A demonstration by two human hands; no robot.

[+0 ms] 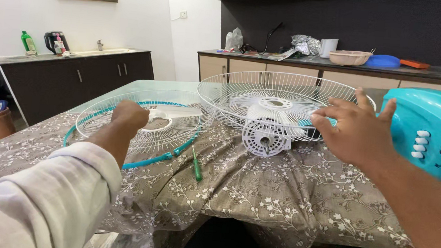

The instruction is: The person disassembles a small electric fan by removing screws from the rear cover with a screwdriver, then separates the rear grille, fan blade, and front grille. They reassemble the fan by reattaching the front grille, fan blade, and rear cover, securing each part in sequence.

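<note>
we start from the rear fan grille, the white wire dish lying hollow side up on the cloth-covered counter, its round plastic hub tilted toward us underneath. our right hand is at the grille's near right rim, fingers spread apart and closed on nothing; whether the fingertips touch the wire we cannot tell. just right of the grille stands the turquoise fan body with its column of white buttons. left of the grille, touching or overlapping its rim, lies the front fan grille with its turquoise ring, and our left hand rests over it curled into a loose fist; whether it grips a wire is hidden from us. near the front of the grille, a green-handled screwdriver lies on the cloth. to handle the rear grille well, we judge it best to take the stiff outer rim rather than the thin wires, and to steady the other grille so the two do not snag.
</note>
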